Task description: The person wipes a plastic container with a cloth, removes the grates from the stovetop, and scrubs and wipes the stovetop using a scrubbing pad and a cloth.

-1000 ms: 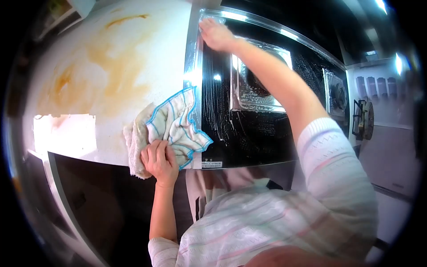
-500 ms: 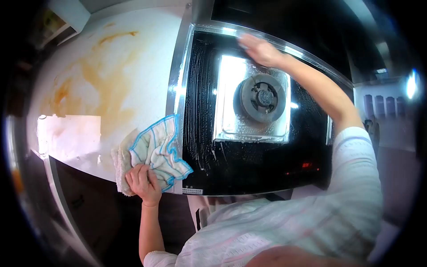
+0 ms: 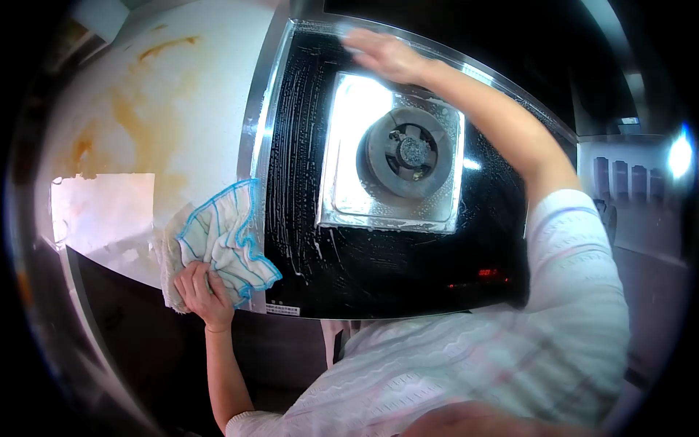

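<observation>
My left hand [image 3: 204, 291] presses on a white cloth with blue edging and stripes [image 3: 226, 233], bunched at the counter's front edge beside the stove. My right hand [image 3: 386, 54] is at the back edge of the black glass stove top [image 3: 378, 277], behind a burner. Its fingertips are blurred, and something pale and see-through shows at them, too unclear to name. The round grey burner [image 3: 410, 153] sits in a shiny square metal tray [image 3: 349, 211] wet with droplets. White streaks of foam or water mark the glass.
Left of the stove, the white counter [image 3: 211, 109] has orange-brown stains and a bright rectangular patch [image 3: 102, 211]. A metal strip [image 3: 258, 138] borders the stove. Red digits [image 3: 488, 274] glow near its front right. Several dark upright shapes [image 3: 620, 178] show at the far right.
My right hand has travelled from the stove's back left corner rightward, then partly back left, along its rear edge. The view has shifted, uncovering the burner. My left hand stays on the cloth.
</observation>
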{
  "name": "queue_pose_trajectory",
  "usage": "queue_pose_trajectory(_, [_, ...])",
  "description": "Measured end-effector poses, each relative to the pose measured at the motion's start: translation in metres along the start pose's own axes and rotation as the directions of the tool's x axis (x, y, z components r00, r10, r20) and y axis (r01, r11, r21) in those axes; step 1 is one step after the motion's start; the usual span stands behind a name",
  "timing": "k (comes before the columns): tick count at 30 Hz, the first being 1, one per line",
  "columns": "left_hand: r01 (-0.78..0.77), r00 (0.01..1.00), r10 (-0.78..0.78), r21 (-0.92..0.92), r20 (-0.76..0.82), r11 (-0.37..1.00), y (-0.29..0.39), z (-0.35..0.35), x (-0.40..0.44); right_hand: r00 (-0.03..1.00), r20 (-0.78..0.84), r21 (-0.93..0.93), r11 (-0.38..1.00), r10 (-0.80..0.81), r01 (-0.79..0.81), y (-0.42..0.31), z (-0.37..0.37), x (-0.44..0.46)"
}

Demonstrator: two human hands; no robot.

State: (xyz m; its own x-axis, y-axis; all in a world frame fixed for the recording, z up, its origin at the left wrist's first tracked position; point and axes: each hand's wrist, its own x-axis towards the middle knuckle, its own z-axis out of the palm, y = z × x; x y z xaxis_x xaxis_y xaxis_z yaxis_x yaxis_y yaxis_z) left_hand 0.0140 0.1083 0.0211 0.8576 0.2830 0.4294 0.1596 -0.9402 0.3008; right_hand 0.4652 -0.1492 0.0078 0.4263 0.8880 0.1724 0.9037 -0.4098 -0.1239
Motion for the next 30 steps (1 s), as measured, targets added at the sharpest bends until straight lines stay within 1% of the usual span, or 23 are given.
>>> queue_pose_trajectory(2, [-0.004, 1.0, 0.004, 0.019, 0.007, 1.0, 0.001, -0.001, 0.0, 0.995, -0.085, 0.06, 0.997, -0.048, 0.053, -0.01, 0.013, 0.027])
queue_pose_trajectory(4, [-0.014, 1.0, 0.013, 0.033, 0.021, 0.999, -0.001, -0.002, -0.001, 0.999, 0.025, 0.182, 0.983, -0.042, 0.037, -0.001, 0.002, 0.013])
queue_pose_trajectory(5, [-0.015, 1.0, 0.015, 0.033, 0.019, 0.999, -0.001, 0.0, -0.002, 0.998, 0.029, 0.084, 0.995, -0.052, 0.05, 0.009, -0.005, -0.015])
queue_pose_trajectory(6, [-0.014, 1.0, 0.013, 0.03, 0.014, 0.999, -0.002, 0.0, -0.002, 0.998, 0.045, -0.005, 0.999, 0.049, -0.048, 0.016, -0.012, -0.052])
queue_pose_trajectory(7, [-0.01, 1.0, 0.01, 0.026, 0.007, 1.0, -0.002, 0.001, -0.002, 0.991, 0.097, 0.011, 0.996, 0.091, -0.092, 0.025, -0.026, -0.087])
queue_pose_trajectory(8, [-0.007, 1.0, 0.007, 0.02, 0.003, 1.0, -0.001, 0.001, -0.002, 0.989, 0.111, 0.076, 0.992, 0.092, -0.101, 0.031, -0.042, -0.12])
queue_pose_trajectory(9, [0.004, 1.0, -0.004, 0.018, 0.006, 1.0, 0.0, 0.001, -0.002, 0.972, 0.164, 0.117, 0.975, 0.171, -0.191, 0.02, -0.061, -0.142])
queue_pose_trajectory(10, [0.0, 1.0, 0.0, 0.015, 0.003, 1.0, 0.0, 0.003, -0.002, 0.969, 0.145, 0.204, 0.952, 0.199, -0.227, 0.017, -0.066, -0.158])
queue_pose_trajectory(12, [-0.014, 1.0, 0.014, 0.025, -0.004, 1.0, -0.001, 0.002, -0.002, 0.951, 0.168, 0.21, 0.933, 0.259, -0.292, 0.019, -0.064, -0.161])
queue_pose_trajectory(14, [-0.023, 1.0, 0.023, 0.052, 0.004, 0.998, 0.0, 0.002, -0.003, 0.982, 0.134, 0.228, 0.96, 0.134, -0.162, 0.025, -0.046, -0.135])
queue_pose_trajectory(16, [-0.039, 0.999, 0.038, 0.085, 0.016, 0.996, 0.001, 0.003, -0.002, 0.995, -0.007, 0.175, 0.979, -0.102, 0.102, 0.021, -0.021, -0.086])
queue_pose_trajectory(18, [-0.051, 0.999, 0.048, 0.128, 0.022, 0.99, 0.0, 0.004, -0.004, 0.987, -0.052, 0.158, 0.975, -0.151, 0.158, 0.004, -0.016, -0.043])
queue_pose_trajectory(20, [-0.06, 0.998, 0.056, 0.167, 0.023, 0.984, -0.004, 0.004, -0.006, 0.989, 0.004, 0.23, 0.962, -0.151, 0.146, 0.0, -0.026, -0.036])
queue_pose_trajectory(22, [-0.054, 0.998, 0.05, 0.183, 0.026, 0.982, -0.006, 0.008, -0.008, 0.987, 0.11, 0.16, 0.982, -0.117, 0.099, 0.018, -0.036, -0.072])
queue_pose_trajectory(23, [-0.043, 0.999, 0.039, 0.185, 0.025, 0.982, -0.007, 0.008, -0.008, 0.991, 0.049, 0.139, 0.983, -0.128, 0.12, 0.034, -0.038, -0.099])
queue_pose_trajectory(24, [-0.029, 0.999, 0.025, 0.19, 0.022, 0.981, -0.006, 0.007, -0.008, 0.994, 0.109, 0.123, 0.992, -0.022, 0.008, 0.046, -0.045, -0.122])
queue_pose_trajectory(25, [-0.033, 0.999, 0.032, 0.183, 0.006, 0.983, -0.005, 0.007, -0.008, 0.965, 0.262, 0.105, 0.993, 0.017, -0.046, 0.053, -0.062, -0.135])
queue_pose_trajectory(27, [-0.013, 1.0, 0.013, 0.157, 0.001, 0.987, -0.003, 0.008, -0.009, 0.978, 0.208, 0.149, 0.989, -0.022, -0.01, 0.052, -0.057, -0.125])
queue_pose_trajectory(29, [0.001, 1.0, 0.001, 0.146, -0.01, 0.989, -0.002, 0.006, -0.007, 0.985, 0.127, 0.215, 0.973, -0.113, 0.084, 0.024, -0.042, -0.075])
queue_pose_trajectory(30, [0.01, 1.0, -0.009, 0.142, -0.013, 0.99, -0.003, 0.008, -0.009, 0.977, 0.169, 0.182, 0.978, -0.134, 0.102, 0.004, -0.04, -0.045])
